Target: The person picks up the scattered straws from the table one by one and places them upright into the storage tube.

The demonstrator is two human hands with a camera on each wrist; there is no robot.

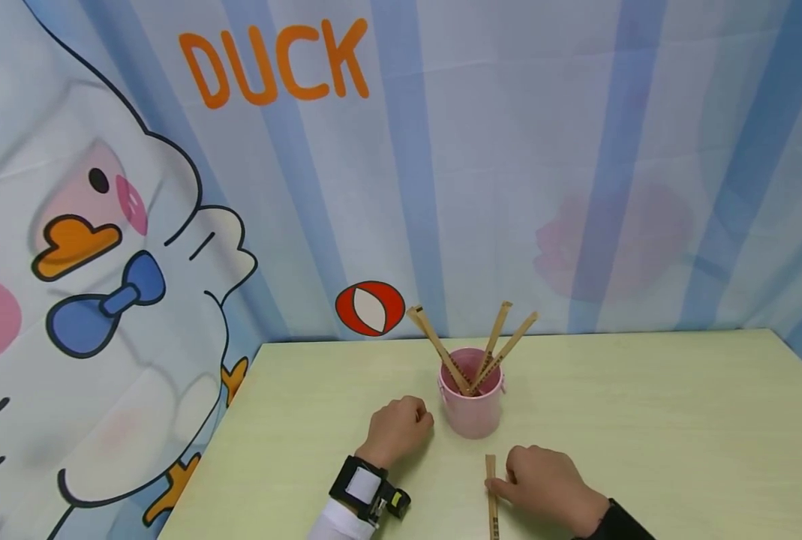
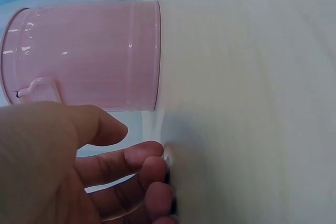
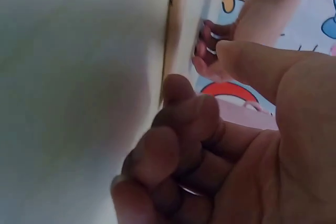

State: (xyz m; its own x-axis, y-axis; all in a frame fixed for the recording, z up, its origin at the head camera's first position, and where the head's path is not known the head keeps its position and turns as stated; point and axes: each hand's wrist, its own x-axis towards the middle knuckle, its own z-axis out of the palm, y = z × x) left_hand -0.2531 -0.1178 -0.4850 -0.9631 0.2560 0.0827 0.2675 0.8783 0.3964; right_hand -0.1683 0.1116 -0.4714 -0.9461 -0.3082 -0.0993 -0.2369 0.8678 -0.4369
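Observation:
A small pink bucket [image 1: 472,417] stands upright near the back of the table, with several slim tan sticks [image 1: 505,349] leaning out of it. My left hand [image 1: 398,429] rests on the table to the bucket's left. In the left wrist view, that hand's loosely curled fingers [image 2: 144,153] hold nothing, with the bucket [image 2: 94,51] just beyond the thumb. One tan stick [image 1: 491,499] with dark marks lies on the table in front of the bucket. Beside it is my right hand [image 1: 545,484], its thumb overlapping the stick in the head view; its fingers [image 3: 157,153] are loosely bent and grip nothing.
The pale yellow table [image 1: 677,420] reaches back to a blue-striped cloth backdrop [image 1: 502,150] printed with a duck. A device with a black strap [image 1: 362,486] sits on the left wrist.

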